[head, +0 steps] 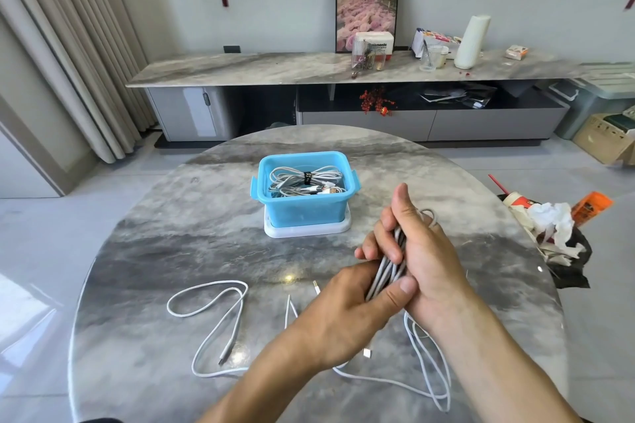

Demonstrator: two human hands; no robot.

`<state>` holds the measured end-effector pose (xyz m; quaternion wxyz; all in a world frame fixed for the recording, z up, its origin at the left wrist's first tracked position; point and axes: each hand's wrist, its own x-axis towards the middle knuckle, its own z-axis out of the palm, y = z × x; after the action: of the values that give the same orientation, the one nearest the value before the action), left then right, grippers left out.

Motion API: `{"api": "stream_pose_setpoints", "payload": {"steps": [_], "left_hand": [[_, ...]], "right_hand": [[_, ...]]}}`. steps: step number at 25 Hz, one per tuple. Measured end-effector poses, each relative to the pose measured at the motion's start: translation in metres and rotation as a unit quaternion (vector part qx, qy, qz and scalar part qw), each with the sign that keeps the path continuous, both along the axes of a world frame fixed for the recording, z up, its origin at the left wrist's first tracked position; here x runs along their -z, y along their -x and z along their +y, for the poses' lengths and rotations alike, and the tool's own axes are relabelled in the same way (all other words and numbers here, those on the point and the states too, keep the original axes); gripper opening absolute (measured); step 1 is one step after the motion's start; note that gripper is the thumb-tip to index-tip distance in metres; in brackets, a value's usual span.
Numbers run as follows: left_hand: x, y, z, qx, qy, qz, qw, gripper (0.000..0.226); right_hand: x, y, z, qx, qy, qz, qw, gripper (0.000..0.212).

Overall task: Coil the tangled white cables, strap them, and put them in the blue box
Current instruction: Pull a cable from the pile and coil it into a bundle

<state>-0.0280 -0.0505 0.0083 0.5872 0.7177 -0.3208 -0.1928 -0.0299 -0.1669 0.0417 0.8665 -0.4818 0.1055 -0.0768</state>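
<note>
Both hands meet over the near right of the surface (154, 251): the right hand (419, 251) curls round a coiled grey-white cable bundle (390, 271), and the left hand (347, 312) pinches its lower end. Loose white cables (213, 319) sprawl beneath and to the left. Beyond, the blue box (302, 206) holds strapped coils (305, 180).

One open blue plastic box (304, 196) on one white lid (307, 229). Two strapped grey cable coils (305, 182) inside it, one coiled grey bundle (388, 271) held, two loose white cables (213, 316) on the counter.
</note>
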Motion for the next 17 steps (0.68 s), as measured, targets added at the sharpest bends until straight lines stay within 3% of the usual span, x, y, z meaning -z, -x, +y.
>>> {"api": "stream_pose_setpoints", "payload": {"steps": [3,7,10,13,15,17], "left_hand": [[0.003,-0.001,0.0,0.004,0.037,0.063,0.997,0.03],[-0.004,-0.001,-0.003,0.04,0.053,0.151,0.986,0.026],[-0.008,-0.001,0.001,0.057,0.036,0.161,0.985,0.022],[-0.008,0.0,0.007,0.062,0.01,0.138,0.988,0.025],[-0.009,0.001,0.008,0.07,-0.02,0.113,0.991,0.021],[-0.009,0.003,0.009,0.09,-0.035,0.115,0.989,0.026]], "right_hand": [[-0.001,0.001,-0.002,-0.03,0.011,-0.008,0.999,0.045],[-0.011,0.003,-0.017,-0.04,-0.071,-0.004,0.997,0.046],[-0.009,0.003,-0.018,0.003,0.03,-0.027,0.999,0.029],[-0.006,0.004,-0.014,-0.036,0.164,-0.085,0.982,0.034],[-0.006,0.006,-0.012,-0.099,0.17,-0.09,0.976,0.038],[-0.009,0.007,-0.014,-0.162,0.112,-0.077,0.977,0.038]]}}
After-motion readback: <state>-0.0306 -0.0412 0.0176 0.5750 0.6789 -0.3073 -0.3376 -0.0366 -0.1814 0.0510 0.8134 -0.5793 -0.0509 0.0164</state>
